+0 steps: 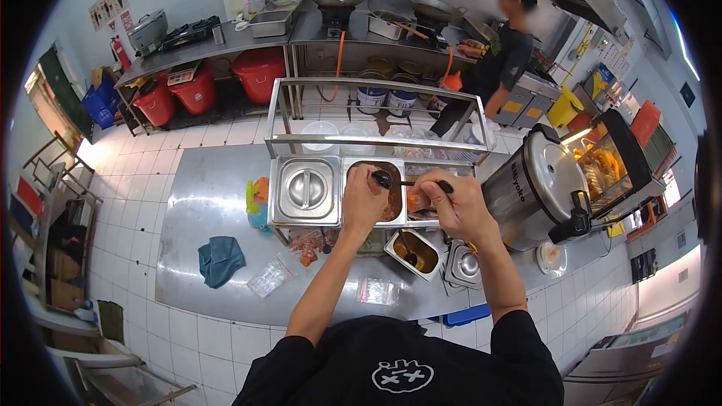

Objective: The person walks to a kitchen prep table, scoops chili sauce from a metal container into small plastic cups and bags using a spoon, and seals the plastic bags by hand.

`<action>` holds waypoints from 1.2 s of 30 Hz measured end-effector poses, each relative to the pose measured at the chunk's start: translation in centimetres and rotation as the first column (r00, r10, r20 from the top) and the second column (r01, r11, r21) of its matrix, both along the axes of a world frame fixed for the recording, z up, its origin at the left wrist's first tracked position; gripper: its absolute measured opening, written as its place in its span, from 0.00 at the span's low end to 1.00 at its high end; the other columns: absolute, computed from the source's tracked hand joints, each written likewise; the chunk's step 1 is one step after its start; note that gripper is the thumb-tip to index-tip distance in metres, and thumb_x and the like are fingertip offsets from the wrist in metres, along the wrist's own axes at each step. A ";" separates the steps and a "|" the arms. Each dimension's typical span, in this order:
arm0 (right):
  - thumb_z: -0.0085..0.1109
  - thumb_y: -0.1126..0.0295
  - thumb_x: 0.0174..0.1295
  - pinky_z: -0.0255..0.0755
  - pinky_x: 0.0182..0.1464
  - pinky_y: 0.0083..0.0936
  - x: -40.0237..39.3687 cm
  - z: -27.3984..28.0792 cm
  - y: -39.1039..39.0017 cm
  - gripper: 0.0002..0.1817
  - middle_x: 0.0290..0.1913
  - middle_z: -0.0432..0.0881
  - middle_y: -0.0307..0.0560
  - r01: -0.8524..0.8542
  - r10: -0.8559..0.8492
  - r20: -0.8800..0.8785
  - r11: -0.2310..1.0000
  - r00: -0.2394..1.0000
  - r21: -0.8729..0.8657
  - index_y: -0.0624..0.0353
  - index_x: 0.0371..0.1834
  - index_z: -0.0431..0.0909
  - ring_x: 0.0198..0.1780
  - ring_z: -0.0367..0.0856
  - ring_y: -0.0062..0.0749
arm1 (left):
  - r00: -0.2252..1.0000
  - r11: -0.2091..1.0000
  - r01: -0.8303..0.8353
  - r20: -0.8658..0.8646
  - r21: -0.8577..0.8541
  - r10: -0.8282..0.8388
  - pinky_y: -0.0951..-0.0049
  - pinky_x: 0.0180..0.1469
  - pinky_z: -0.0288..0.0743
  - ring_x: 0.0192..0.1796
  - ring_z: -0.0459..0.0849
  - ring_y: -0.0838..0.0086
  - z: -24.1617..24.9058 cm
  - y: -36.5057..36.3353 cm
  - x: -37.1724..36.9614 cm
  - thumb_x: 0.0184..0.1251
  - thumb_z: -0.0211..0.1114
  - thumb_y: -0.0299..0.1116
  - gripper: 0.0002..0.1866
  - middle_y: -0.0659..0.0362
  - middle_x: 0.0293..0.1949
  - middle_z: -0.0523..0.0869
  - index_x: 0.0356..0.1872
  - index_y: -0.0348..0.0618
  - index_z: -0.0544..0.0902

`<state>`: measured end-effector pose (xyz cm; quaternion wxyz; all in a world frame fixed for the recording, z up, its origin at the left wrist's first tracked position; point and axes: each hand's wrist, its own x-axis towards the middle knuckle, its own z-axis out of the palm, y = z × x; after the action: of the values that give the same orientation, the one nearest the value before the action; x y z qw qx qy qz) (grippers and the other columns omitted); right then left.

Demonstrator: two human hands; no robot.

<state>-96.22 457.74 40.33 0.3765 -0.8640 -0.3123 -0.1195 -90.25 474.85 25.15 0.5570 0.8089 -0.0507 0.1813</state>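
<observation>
My right hand (456,204) is closed around the handle of a black ladle (383,179), which lies level above the pans. The ladle's bowl is at the fingertips of my left hand (365,199). The fingers of that hand are bent together, and what they pinch, if anything, is hidden. Below my hands is a steel pan of reddish-brown food (392,207), partly covered by my left hand. A lidded steel pan (308,189) sits to its left. To its right, another pan (421,216) is mostly hidden under my right hand.
Nearer me stand a tilted pan of yellowish sauce (425,265) with a ladle inside and a small steel lid (463,265). A blue cloth (221,261) and plastic bags (378,292) lie on the table. At right is a large cooker (535,188). A person (502,60) stands beyond the rack (376,139).
</observation>
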 end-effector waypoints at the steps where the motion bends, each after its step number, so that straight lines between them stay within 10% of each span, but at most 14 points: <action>1: 0.54 0.70 0.77 0.78 0.33 0.24 0.1 -0.1 0.0 0.11 0.30 0.88 0.46 -0.006 0.006 0.019 1.000 1.000 0.005 0.63 0.40 0.83 0.27 0.87 0.29 | 1.000 1.000 -0.017 0.011 0.010 0.017 0.55 0.48 0.78 0.48 0.83 0.50 0.0 0.0 0.1 0.57 0.71 0.28 0.16 0.50 0.45 0.81 0.46 0.41 0.79; 24: 0.55 0.68 0.77 0.70 0.25 0.21 1.7 -1.7 -0.9 0.11 0.26 0.84 0.42 -0.107 0.079 0.184 0.983 0.980 0.148 0.61 0.40 0.84 0.20 0.79 0.23 | 0.997 0.999 -0.045 0.065 0.018 0.044 0.58 0.46 0.79 0.44 0.85 0.53 0.6 0.1 1.0 0.59 0.71 0.27 0.14 0.48 0.43 0.82 0.44 0.37 0.80; 30: 0.44 0.61 0.83 0.59 0.18 0.14 2.9 -5.9 -2.6 0.17 0.25 0.82 0.45 0.113 -0.058 -0.102 0.707 0.993 0.698 0.61 0.41 0.77 0.17 0.69 0.17 | 0.999 0.996 -0.006 0.041 -0.084 0.010 0.62 0.44 0.79 0.39 0.85 0.59 0.4 1.8 1.4 0.59 0.72 0.27 0.13 0.51 0.41 0.83 0.42 0.37 0.80; 36: 0.45 0.57 0.83 0.55 0.18 0.12 3.9 -10.9 -3.0 0.19 0.25 0.83 0.40 0.313 -0.161 -0.271 0.584 0.949 0.749 0.60 0.43 0.78 0.16 0.67 0.12 | 0.950 0.915 0.153 -0.200 -0.374 -0.240 0.73 0.35 0.78 0.38 0.84 0.77 -0.3 5.2 0.5 0.61 0.74 0.27 0.17 0.59 0.39 0.82 0.48 0.41 0.78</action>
<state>-92.27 454.70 29.48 0.7213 -0.6533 -0.0760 -0.2171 -89.77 480.10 24.80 0.7108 0.7021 -0.0307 0.0305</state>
